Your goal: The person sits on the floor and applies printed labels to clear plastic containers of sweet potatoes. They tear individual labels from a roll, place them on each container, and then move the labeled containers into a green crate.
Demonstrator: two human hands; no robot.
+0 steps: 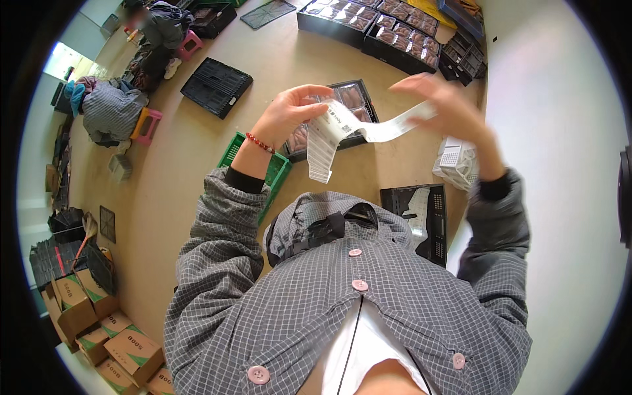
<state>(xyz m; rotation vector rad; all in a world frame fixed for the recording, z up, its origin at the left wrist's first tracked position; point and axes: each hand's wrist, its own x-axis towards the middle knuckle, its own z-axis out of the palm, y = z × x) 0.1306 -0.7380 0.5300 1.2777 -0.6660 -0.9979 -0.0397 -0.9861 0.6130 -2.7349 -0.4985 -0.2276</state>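
A long strip of printed white labels (340, 123) hangs in front of me, bent and partly folded. My left hand (296, 109) pinches it between thumb and fingers near its upper fold. Blurred by motion, my right hand (434, 106) is at the strip's right end; whether its fingers grip the strip cannot be told. Below the strip, on the floor, a black plastic crate (368, 98) holds several clear packs of reddish-brown elongated items (297, 139), partly hidden by the strip and my left hand.
A green crate (280, 175) stands near my left forearm. White plastic baskets (456, 160) and a black crate (438, 222) with label sheets lie to the right. Filled black crates (335, 33) stand ahead. A folded crate (217, 86), two people and cardboard boxes (133, 348) are at left.
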